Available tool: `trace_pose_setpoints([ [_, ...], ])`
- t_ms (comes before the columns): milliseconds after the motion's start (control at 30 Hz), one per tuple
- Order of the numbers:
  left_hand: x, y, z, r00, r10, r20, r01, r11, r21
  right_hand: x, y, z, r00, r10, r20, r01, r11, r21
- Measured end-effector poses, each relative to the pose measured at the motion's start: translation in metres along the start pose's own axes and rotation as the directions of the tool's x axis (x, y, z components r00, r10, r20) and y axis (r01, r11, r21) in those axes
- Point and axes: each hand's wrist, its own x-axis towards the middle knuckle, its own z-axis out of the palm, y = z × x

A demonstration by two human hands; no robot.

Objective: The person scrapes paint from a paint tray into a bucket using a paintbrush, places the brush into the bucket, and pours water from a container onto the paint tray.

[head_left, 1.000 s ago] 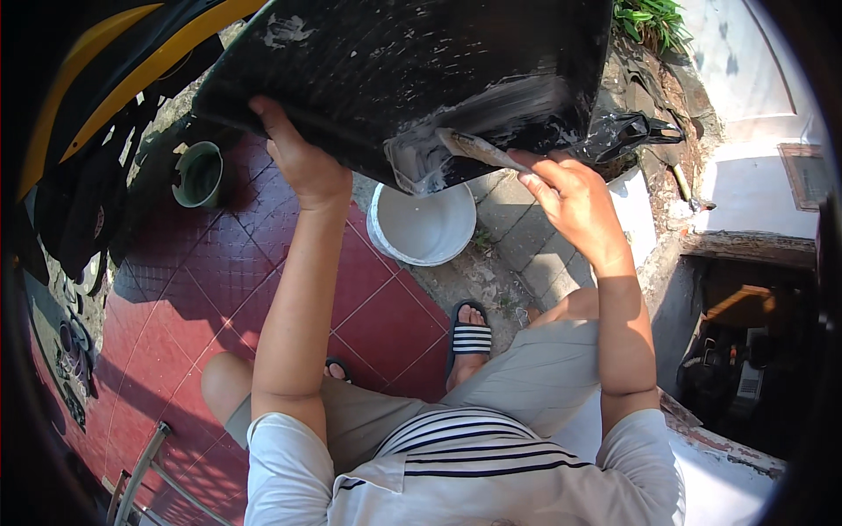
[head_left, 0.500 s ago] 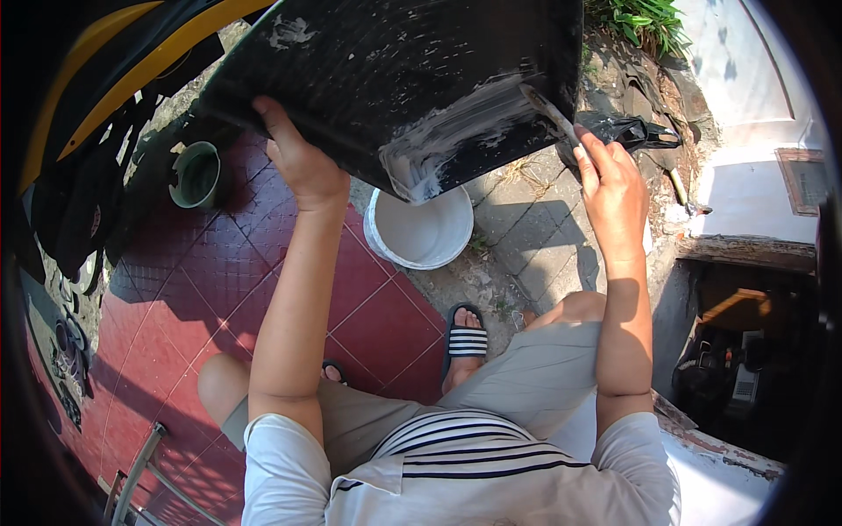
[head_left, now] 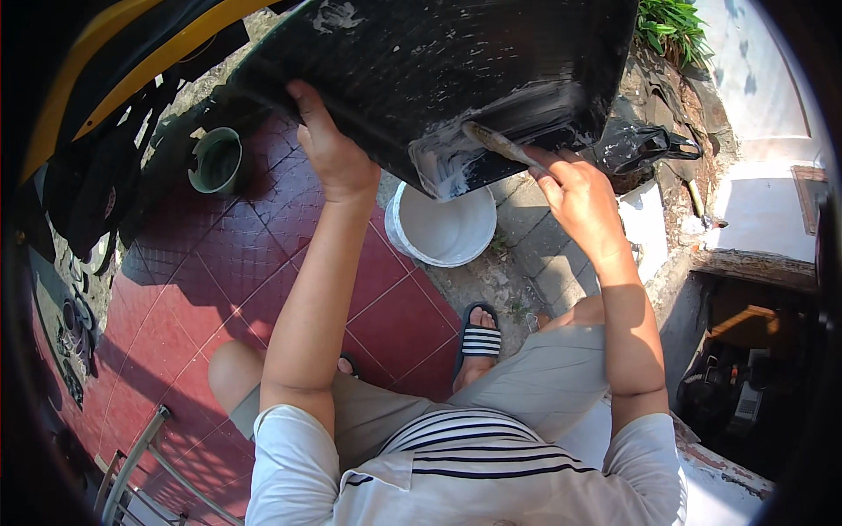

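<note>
A large black tray point(head_left: 386, 88) is held up tilted, its inner face streaked with whitish paste, most of it along the near right side. My left hand point(head_left: 338, 153) grips the tray's left rim, thumb over the edge and the other fingers hidden behind it. In my right hand point(head_left: 574, 193) is a brush point(head_left: 495, 145) with a pale, paste-smeared handle. Its head lies against the smear near the tray's lower corner. Below that corner stands a white bucket point(head_left: 445, 230), coated whitish inside.
To the left, a small green bucket point(head_left: 217, 165) stands on red floor tiles point(head_left: 237, 263). A black plastic bag point(head_left: 640, 147) lies on the paving to the right. A yellow-and-black motorbike-like body point(head_left: 158, 70) is at far left, a metal chair frame point(head_left: 145, 447) near left.
My right hand has moved left and slightly down, taking the brush from the tray's right side toward its lower corner. The whole view has shifted a little.
</note>
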Motion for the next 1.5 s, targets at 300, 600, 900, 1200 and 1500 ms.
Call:
trace_pose_setpoints([
  [300,0.002,0.001,-0.003,0.999,0.036,-0.031,-0.035,0.999,0.027,0.011,-0.017,-0.002,0.993,-0.077,0.095,0.057,0.978,0.199],
  [600,0.003,0.000,-0.011,0.992,-0.063,0.108,0.065,0.998,-0.008,0.023,-0.021,0.016,0.983,-0.182,0.010,0.179,0.974,0.138],
  [900,0.002,-0.001,-0.005,0.999,-0.027,0.027,0.029,0.998,-0.057,0.012,-0.028,0.002,0.965,-0.143,0.218,0.095,0.972,0.214],
  [1200,0.005,-0.005,-0.015,0.992,-0.053,0.115,0.050,0.998,0.029,-0.003,-0.027,-0.006,0.933,-0.190,0.304,0.106,0.956,0.275],
  [1500,0.005,0.000,-0.007,0.997,-0.007,0.075,0.003,0.999,0.043,-0.025,-0.027,-0.008,0.917,-0.189,0.350,0.094,0.957,0.273],
])
